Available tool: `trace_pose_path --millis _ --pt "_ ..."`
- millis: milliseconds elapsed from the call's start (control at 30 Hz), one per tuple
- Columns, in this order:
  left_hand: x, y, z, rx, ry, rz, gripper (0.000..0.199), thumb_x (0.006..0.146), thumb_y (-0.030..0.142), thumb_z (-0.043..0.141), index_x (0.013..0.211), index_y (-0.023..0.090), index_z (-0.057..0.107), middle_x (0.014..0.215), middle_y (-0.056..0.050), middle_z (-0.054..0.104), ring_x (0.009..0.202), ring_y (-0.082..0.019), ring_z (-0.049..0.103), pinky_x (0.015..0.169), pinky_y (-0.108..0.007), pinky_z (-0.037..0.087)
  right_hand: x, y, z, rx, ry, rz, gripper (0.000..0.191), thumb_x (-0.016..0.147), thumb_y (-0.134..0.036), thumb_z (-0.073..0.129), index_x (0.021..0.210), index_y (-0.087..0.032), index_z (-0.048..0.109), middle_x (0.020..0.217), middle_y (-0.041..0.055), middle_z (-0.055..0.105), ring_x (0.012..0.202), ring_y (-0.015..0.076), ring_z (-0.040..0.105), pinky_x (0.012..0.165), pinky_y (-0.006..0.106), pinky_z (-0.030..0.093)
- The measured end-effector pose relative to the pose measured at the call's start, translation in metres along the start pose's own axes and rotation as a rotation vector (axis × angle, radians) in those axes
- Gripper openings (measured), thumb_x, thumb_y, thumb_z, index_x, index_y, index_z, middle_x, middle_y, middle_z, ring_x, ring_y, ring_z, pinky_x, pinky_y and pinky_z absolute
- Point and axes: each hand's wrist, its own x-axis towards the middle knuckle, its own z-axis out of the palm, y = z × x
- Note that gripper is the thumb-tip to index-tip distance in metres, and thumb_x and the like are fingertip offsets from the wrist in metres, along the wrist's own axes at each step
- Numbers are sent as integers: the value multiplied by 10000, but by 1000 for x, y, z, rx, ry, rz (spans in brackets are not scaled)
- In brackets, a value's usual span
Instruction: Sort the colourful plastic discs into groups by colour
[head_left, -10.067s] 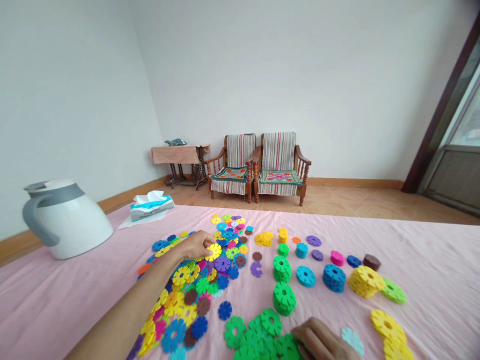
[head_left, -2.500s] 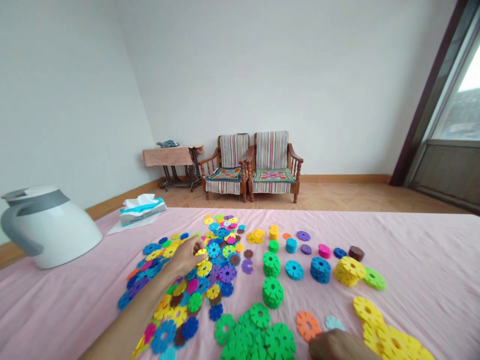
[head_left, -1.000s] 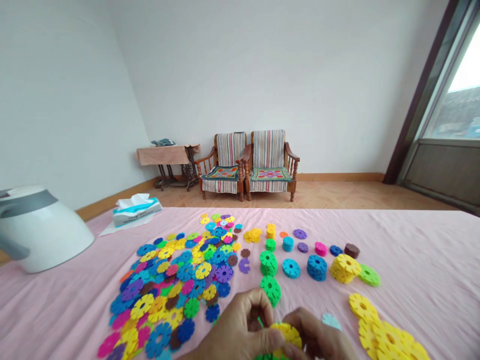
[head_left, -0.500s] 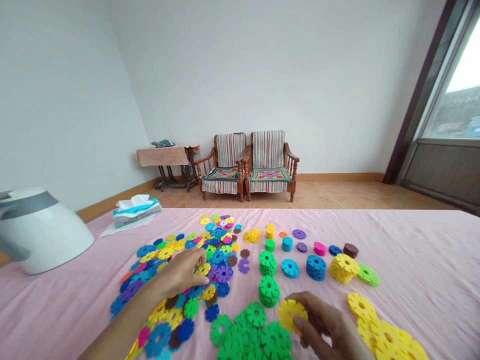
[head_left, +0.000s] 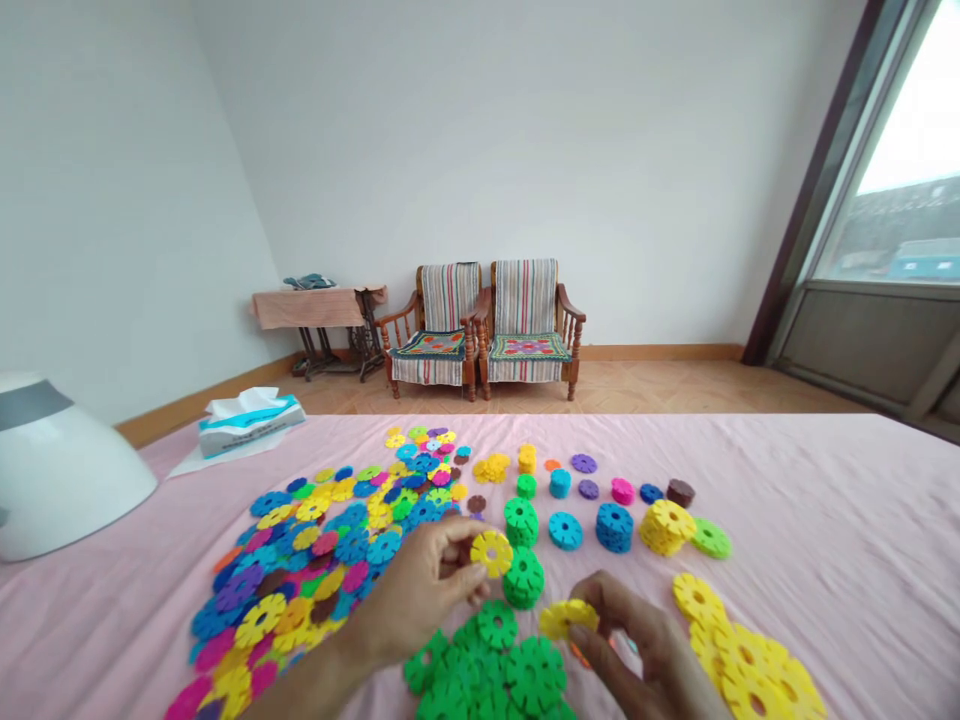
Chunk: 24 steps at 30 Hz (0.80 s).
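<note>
Between the thumb and fingers of my left hand (head_left: 424, 585) is a yellow notched disc (head_left: 492, 553), held upright in front of the green stacks (head_left: 523, 577). My right hand (head_left: 637, 640) pinches another yellow notched disc (head_left: 568, 620), tilted nearly edge-on, above the right side of the green disc pile (head_left: 480, 670). Small orange and pale pieces show partly under the right hand. To the left spreads a mixed pile of coloured discs (head_left: 330, 540). Yellow discs (head_left: 739, 650) lie heaped to the right of my right hand.
Sorted stacks stand in rows: blue (head_left: 615, 527), yellow (head_left: 667, 527), pink (head_left: 622, 490), brown (head_left: 681, 492). A white kettle (head_left: 75, 480) and a tissue box (head_left: 251, 425) are at the left on the pink cloth (head_left: 825, 520). Two wooden chairs (head_left: 529, 345) stand beyond the table.
My left hand has lifted a yellow disc from the mixed pile and moved right with it. My right hand keeps its yellow disc, now tilted flatter. The view has shifted slightly right.
</note>
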Motion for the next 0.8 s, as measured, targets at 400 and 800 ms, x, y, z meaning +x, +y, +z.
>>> trace_pose_path --millis 400,800 --pt "-13 -5 40 -181 80 85 322 813 289 593 1119 196 556 854 -36 633 750 -179 678 696 -296 546 6 -27 -32 -73 4 -15 155 892 -330 474 933 -216 571 771 9 647 686 156 615 631 271 506" --pt "12 -13 -18 -132 377 100 315 767 333 600 1026 155 575 791 -35 672 609 -154 645 577 -269 503 -6 -6 -138 -739 -417 263 400 830 -156 426 1175 -172 626 1154 134 667 1045 272 627 917 411 484"
